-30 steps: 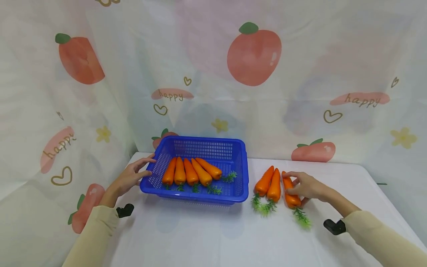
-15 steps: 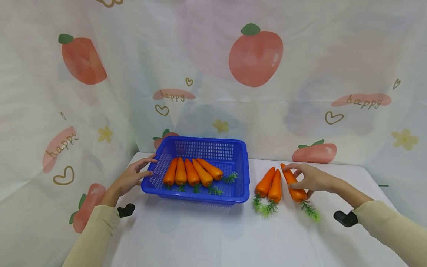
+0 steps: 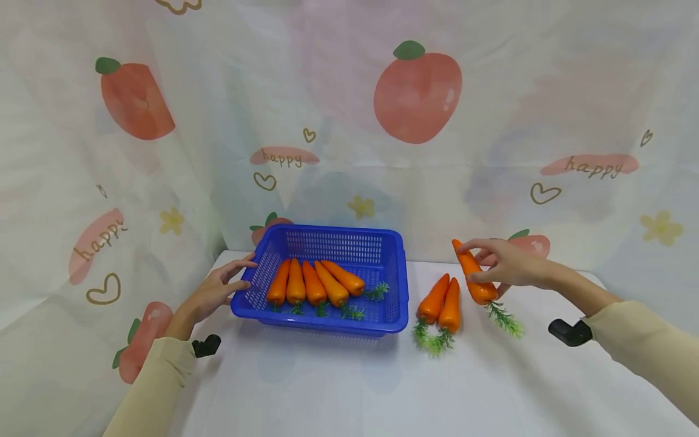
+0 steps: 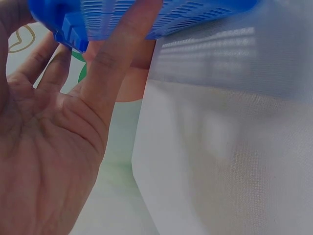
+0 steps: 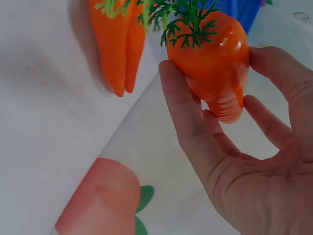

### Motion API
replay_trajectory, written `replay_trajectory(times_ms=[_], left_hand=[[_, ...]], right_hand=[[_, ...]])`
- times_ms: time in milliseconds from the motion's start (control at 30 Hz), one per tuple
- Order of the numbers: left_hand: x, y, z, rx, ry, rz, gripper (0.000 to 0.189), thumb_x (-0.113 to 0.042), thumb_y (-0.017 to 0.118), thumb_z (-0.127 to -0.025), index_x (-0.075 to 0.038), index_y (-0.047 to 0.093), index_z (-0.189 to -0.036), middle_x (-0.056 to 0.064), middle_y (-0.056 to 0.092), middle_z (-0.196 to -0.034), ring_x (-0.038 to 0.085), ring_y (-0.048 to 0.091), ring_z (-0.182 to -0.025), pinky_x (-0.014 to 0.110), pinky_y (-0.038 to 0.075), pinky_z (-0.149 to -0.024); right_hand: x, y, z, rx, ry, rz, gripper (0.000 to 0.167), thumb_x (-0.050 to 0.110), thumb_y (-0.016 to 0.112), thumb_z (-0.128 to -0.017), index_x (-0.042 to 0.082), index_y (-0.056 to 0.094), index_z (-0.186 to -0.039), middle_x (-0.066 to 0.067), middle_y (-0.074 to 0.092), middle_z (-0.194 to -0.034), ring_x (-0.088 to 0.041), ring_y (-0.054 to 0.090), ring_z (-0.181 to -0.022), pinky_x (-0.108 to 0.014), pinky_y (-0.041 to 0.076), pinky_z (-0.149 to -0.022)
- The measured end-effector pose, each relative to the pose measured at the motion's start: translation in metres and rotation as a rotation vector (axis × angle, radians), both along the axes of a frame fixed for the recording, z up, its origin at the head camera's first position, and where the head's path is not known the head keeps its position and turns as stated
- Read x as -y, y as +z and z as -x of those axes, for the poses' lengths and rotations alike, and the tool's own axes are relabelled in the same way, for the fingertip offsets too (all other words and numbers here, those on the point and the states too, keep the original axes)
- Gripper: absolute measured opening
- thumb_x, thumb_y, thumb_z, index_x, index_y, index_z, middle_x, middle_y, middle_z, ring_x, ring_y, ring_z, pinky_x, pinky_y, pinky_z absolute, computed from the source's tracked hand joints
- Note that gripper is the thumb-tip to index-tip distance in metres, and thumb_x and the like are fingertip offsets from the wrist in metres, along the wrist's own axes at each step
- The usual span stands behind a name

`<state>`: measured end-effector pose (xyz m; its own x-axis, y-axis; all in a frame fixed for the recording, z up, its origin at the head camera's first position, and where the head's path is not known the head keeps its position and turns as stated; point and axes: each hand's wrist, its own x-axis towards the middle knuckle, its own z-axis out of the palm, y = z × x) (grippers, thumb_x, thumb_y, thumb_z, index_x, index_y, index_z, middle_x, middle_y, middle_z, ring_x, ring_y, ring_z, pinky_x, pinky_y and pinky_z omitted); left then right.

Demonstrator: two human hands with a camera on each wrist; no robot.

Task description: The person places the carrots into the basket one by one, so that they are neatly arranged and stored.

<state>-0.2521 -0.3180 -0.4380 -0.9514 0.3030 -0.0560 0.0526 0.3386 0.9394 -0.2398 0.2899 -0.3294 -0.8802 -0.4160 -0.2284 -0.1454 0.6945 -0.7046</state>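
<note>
1. Up it goes: the held carrot (image 3: 468, 266), on the white tablecloth (image 3: 349, 388) a second ago, now hangs in the air above it, green fronds (image 3: 503, 318) drooping
2. Right hand (image 3: 510, 264): thumb and fingers pinch that carrot's sides, parted only by its thickness
3. Left hand (image 3: 210, 294): fingers loosely spread, touching the left side of the blue slotted basket (image 3: 322, 323), same spot as before
4. Five carrots (image 3: 314, 285) lie inside, unmoved; two loose carrots (image 3: 450, 306) stay just right of the basket
</note>
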Motion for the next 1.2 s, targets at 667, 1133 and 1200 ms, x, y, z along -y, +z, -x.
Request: replay_trajectory(times_ms=[667,1133,1200], left_hand=[[0.001,-0.003,0.003,0.000,-0.006,-0.022,0.050,-0.015,0.061,-0.103,-0.011,0.048,-0.151,0.002,0.017,-0.172,0.052,0.020,-0.151,0.057,0.057,-0.091],[0.001,-0.004,0.005,0.000,-0.001,-0.030,0.049,-0.014,0.061,-0.103,-0.011,0.049,-0.150,0.002,0.019,-0.172,0.051,0.022,-0.150,0.057,0.057,-0.090],[0.001,-0.003,0.005,0.004,0.001,-0.036,0.049,-0.013,0.061,-0.103,-0.011,0.049,-0.150,0.001,0.019,-0.172,0.051,0.021,-0.151,0.058,0.057,-0.091]], right_hand=[[0.091,0.033,0.047,-0.024,0.142,0.013,0.065,0.023,0.075,-0.095,0.012,0.044,-0.152,-0.031,0.045,-0.146,-0.029,0.072,-0.093,-0.046,0.064,-0.070],[0.168,0.019,0.077,0.018,0.197,0.124,0.065,0.021,0.075,-0.096,0.015,0.046,-0.154,-0.026,0.044,-0.151,-0.034,0.069,-0.107,-0.048,0.063,-0.074],[0.179,0.016,0.079,0.044,0.206,0.148,0.064,0.021,0.074,-0.097,0.016,0.045,-0.154,-0.027,0.042,-0.152,-0.036,0.067,-0.114,-0.048,0.063,-0.075]])
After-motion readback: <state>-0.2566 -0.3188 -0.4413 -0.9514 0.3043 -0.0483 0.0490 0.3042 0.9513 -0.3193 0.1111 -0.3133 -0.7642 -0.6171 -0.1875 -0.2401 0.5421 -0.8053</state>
